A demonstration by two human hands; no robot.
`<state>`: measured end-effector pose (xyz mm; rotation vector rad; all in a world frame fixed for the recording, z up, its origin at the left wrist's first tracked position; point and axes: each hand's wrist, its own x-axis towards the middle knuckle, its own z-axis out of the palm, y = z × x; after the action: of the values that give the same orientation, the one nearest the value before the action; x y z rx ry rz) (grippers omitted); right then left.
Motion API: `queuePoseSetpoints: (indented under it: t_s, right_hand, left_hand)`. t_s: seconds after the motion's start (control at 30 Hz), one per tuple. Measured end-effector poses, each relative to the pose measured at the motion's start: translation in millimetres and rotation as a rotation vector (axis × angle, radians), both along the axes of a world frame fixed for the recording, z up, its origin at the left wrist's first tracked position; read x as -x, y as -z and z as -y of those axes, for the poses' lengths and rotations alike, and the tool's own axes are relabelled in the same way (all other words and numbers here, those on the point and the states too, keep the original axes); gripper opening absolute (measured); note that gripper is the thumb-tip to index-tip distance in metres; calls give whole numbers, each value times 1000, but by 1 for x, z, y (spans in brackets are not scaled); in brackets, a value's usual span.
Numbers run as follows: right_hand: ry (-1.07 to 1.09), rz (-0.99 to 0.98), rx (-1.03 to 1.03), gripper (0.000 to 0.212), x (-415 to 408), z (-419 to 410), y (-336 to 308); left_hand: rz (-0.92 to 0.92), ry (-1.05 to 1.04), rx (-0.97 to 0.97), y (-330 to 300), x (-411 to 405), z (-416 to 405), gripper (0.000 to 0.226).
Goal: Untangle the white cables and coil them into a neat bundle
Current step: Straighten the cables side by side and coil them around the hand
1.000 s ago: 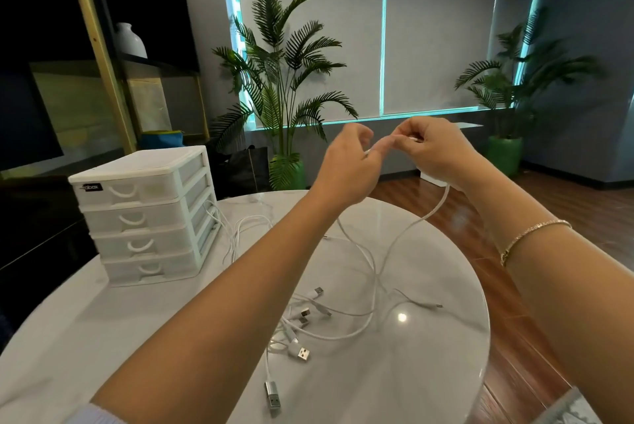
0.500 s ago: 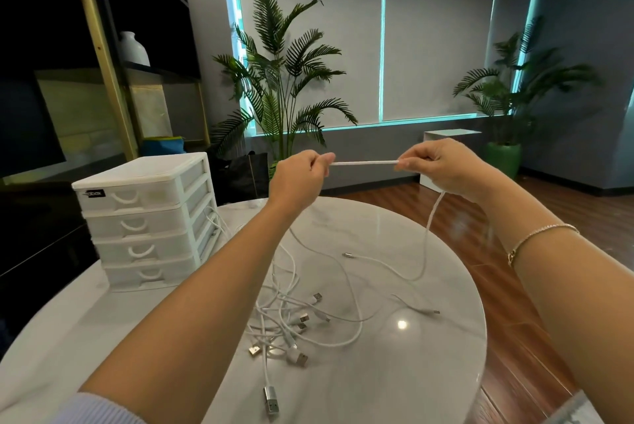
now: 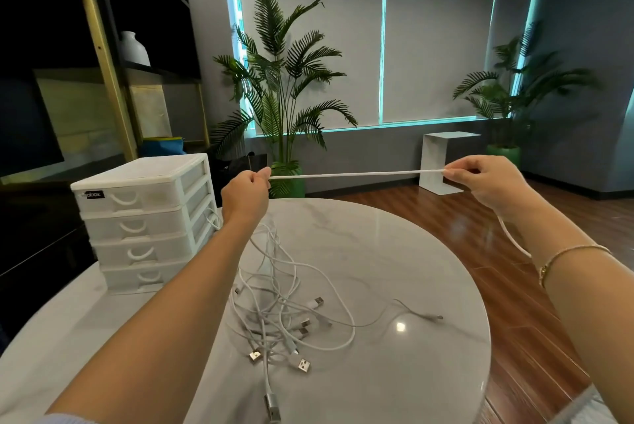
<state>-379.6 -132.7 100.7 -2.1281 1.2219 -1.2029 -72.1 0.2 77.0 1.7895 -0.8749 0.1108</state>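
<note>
One white cable (image 3: 356, 174) is stretched taut and level in the air between my hands, above the far part of the round marble table (image 3: 429, 252). My left hand (image 3: 245, 195) pinches its left end and my right hand (image 3: 487, 182) pinches it on the right. Below my right wrist the cable's slack hangs down toward my forearm. A tangled heap of white USB cables (image 3: 281, 314) lies on the table under my left forearm, with several metal plugs sticking out. One thin cable end (image 3: 435, 316) trails off to the right.
A white four-drawer plastic organiser (image 3: 144, 221) stands on the table's left side, close to my left arm. Beyond the table are a wooden floor, a potted palm (image 3: 284, 87), a small white side table (image 3: 442, 163) and a dark shelf on the left.
My hands, touching a second ago, have moved far apart, pulling the cable straight and taut between them. The heap on the table has shifted as slack was drawn out.
</note>
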Motion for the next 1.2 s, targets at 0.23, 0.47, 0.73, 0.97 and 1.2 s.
queuePoseSetpoints:
  t_s: [0.23,0.47,0.73,0.97,1.2]
  right_hand:
    - [86,2,-14,25,15,8,15]
    - [193,85,-106,32,3,7,25]
    - [218,274,-428,44,-7,-6,30]
    - [-92,631,-725,20,3,-1,36]
    - [-178,703,-749,16,-18,-3,32]
  left_hand:
    - [-34,-60,-2,6,-16,-1,40]
    - [-100,-158,31,15,-21,1,41]
    - [-306,-241,33,32,-26,5,51]
    - [-631,-191,86,40,-18,8,46]
    - [-832,-54,163,27,1,25,35]
